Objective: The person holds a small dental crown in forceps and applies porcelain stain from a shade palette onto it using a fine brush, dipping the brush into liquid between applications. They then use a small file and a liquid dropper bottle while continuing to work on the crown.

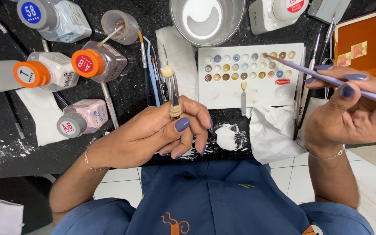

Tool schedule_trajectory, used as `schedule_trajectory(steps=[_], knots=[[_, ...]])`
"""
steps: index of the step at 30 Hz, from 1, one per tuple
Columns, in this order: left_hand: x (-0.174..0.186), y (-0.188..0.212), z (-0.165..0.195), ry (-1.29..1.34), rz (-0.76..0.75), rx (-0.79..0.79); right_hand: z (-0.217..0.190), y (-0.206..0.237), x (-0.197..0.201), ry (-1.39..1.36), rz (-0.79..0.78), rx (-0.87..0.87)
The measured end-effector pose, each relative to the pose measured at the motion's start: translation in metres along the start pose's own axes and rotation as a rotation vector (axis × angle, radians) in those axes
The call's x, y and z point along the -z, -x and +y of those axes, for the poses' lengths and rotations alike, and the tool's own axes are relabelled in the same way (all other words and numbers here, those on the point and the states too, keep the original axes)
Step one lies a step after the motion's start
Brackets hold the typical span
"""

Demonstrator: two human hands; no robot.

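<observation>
**Tooth crown held up, brush at the colour wells**

Left hand (153, 132) clenched around tweezers (174, 93), gripping a small tooth crown (167, 71) at the tips, raised above the dark surface (131, 93). Right hand (349, 111) pinching a lilac brush (323, 77), tip touching the top row of the white palette (249, 93). By judgement, the pigment-loading step; next, a steady, light carry of the brush tip across to the crown. Around: orange-capped bottles (96, 63), a glass beaker (207, 19), crumpled tissue (273, 135), a white paste blob (227, 137), spare brushes (146, 65). White floor tiles (118, 185) below.
</observation>
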State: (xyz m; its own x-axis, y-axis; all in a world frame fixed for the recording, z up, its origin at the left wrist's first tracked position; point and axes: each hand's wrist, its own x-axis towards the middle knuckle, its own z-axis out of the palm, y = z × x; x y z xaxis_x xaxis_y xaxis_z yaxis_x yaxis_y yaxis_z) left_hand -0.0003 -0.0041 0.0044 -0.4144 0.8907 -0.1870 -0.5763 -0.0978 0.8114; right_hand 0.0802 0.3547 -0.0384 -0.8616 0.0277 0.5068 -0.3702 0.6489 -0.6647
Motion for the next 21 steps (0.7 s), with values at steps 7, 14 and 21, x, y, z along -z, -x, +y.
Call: schedule_trajectory(steps=[7,14,21], knots=[[-0.001,0.0,0.0,-0.014,-0.005,-0.007,-0.002,-0.001,0.002,0.013,-0.017,0.028],[-0.001,0.0,-0.001,0.003,-0.016,-0.025,-0.001,0.008,-0.001,-0.024,0.025,-0.008],[-0.001,-0.001,-0.002,-0.013,-0.011,-0.019,0.001,0.009,0.0,-0.033,0.025,-0.009]])
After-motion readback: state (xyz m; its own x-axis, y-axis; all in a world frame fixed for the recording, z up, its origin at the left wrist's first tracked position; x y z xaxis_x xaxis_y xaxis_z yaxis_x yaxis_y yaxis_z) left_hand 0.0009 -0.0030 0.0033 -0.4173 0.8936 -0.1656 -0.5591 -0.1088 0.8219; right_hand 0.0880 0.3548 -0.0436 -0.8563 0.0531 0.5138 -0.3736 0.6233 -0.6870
